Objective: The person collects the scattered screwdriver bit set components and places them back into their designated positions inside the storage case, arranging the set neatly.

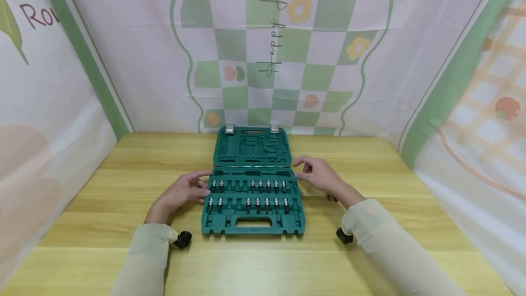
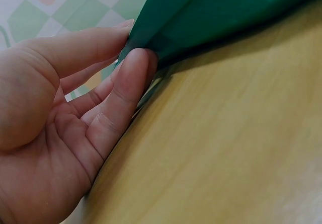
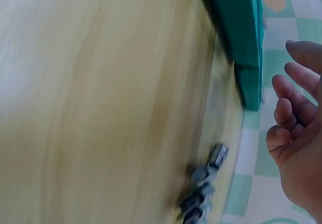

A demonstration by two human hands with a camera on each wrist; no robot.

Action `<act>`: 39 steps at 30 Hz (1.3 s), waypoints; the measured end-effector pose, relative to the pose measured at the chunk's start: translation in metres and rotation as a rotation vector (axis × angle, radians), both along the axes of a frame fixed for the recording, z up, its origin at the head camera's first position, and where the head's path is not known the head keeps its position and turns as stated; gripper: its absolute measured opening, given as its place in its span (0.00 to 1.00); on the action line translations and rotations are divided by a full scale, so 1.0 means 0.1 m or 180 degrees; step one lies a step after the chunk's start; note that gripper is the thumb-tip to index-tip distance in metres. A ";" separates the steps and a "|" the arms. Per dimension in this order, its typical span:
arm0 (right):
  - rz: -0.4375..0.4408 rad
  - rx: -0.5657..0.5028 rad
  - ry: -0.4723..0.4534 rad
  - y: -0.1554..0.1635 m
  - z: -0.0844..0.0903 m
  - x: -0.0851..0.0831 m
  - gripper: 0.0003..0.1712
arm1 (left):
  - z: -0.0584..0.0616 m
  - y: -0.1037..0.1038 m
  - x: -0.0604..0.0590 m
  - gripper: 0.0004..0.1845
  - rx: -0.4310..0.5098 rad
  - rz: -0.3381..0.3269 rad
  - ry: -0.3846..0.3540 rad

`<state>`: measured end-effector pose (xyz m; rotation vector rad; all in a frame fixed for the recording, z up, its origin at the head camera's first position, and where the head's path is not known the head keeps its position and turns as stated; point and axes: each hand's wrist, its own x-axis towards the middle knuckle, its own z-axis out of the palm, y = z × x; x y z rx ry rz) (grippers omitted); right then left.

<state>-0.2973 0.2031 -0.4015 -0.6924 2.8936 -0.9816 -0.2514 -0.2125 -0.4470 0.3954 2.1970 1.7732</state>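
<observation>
the left hand (image 1: 185,192) pinches the left edge of the open dark green plastic socket case (image 1: 253,217), thumb and fingertips curled on its rim. the case lies flat mid-way across the pale wooden worktop (image 1: 102,223), two rows of small steel sockets (image 1: 251,186) seated in the tray and the lid laid back. the right hand (image 1: 318,173) hovers just beside the right edge, its grip loose and holding nothing. a few loose metal pieces (image 3: 204,191) lie on the worktop near that hand. this looks like steadying the case; the next move likely calls for the right hand to take a firm hold.
</observation>
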 end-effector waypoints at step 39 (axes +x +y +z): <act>-0.0006 0.0486 -0.0244 0.65 -0.18 -0.06 0.20 | 0.01 0.01 0.00 0.32 -0.0039 0.0055 -0.0062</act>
